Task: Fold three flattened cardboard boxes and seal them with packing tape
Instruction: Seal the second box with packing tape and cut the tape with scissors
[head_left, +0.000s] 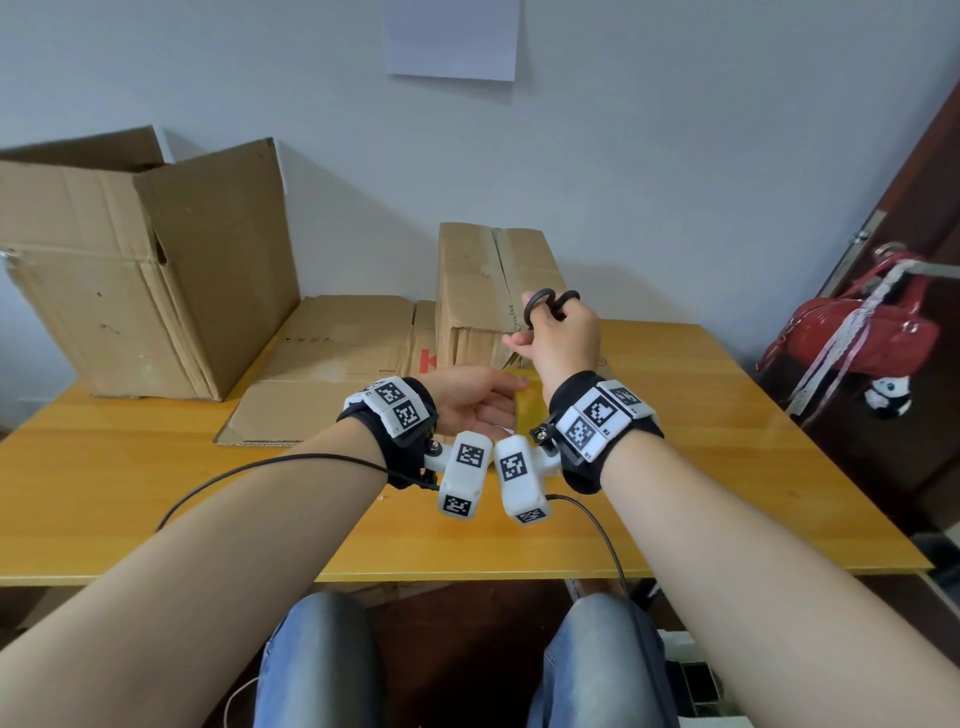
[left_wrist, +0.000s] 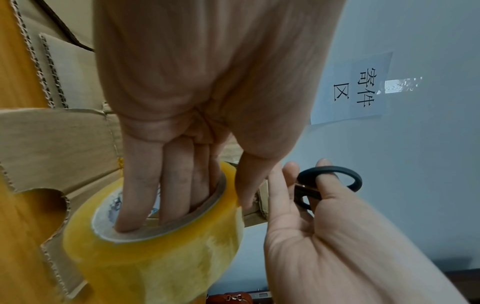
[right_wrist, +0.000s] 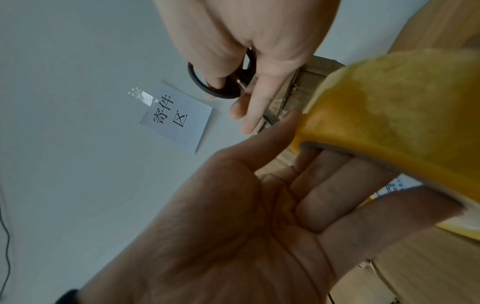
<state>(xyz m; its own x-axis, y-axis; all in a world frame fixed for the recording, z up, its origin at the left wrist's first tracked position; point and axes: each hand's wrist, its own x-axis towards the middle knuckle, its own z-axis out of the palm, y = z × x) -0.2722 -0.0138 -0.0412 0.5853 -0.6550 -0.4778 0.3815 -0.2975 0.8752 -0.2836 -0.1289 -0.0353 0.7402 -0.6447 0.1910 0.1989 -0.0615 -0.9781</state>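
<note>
- While both hands work above the middle of the table (head_left: 156, 499), the task looks partly done: one box (head_left: 488, 291) stands folded near the back edge, its top flaps meeting at a seam, though whether that seam carries tape I cannot tell.
- Beside it, toward the back left, flat boxes (head_left: 332, 364) lie stacked and not yet folded, so at least two boxes seem left to form and seal.
- Over by the back left corner a large open carton (head_left: 150, 270) stands; whether it counts among the three is unclear.
- Inside the tape roll (left_wrist: 161, 257) sit four fingers (left_wrist: 140, 189) of the left hand (head_left: 478, 402), pressed together through the core, with the thumb lying against the outer wrap.
- Higher up, the right hand (head_left: 563, 338) holds scissors (head_left: 550, 306), fingers curled through the black loops, index finger extended; the blades are mostly hidden.
- Judging from this, a strip is about to be pulled or cut for sealing.
- Materials: the tape is glossy, translucent yellow on a pale cardboard core; the cartons are brown corrugated board with wavy raw edges and creases; the table is smooth, varnished yellow wood.
</note>
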